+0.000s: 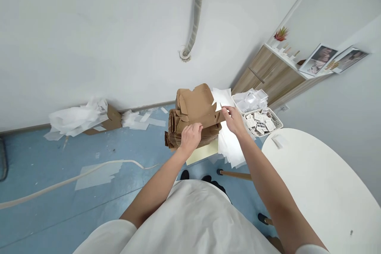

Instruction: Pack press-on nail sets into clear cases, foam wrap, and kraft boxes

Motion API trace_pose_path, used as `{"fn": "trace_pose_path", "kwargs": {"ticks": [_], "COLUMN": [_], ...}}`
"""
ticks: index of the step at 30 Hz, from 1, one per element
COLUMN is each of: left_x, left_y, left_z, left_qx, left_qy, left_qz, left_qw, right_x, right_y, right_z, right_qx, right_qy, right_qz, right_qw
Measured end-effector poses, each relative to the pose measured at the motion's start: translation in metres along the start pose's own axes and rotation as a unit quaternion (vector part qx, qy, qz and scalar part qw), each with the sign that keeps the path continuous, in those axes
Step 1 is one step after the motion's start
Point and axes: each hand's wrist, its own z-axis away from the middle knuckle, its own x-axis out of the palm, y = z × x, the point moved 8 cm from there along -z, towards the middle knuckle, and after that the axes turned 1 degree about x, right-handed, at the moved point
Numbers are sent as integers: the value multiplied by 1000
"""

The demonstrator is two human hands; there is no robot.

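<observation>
At centre frame, the left hand (190, 138) grasps the lower edge of an opened brown cardboard box (197, 105) atop a stack (174, 127); likely light, stiff but creasable, best held by edges; rightward, the right hand (233, 120) pinches its flap (219, 116)

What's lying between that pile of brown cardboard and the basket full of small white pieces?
White paper sheets lie between the cardboard pile and the basket, partly hidden by the right hand and forearm in the head view.
</observation>
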Motion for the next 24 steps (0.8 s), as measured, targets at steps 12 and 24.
{"fn": "trace_pose_path", "kwargs": {"ticks": [12,24], "left_x": [15,56], "left_y": [61,108], "left_z": [12,46], "left_qx": [99,-129], "left_qy": [-24,-26], "left_qz": [70,239], "left_qw": [992,962], "right_x": [-17,-169], "right_y": [42,155], "right_z": [19,132], "right_qx": [12,63], "right_qy": [18,237], "right_qz": [-56,-143], "right_qw": [998,959]}}
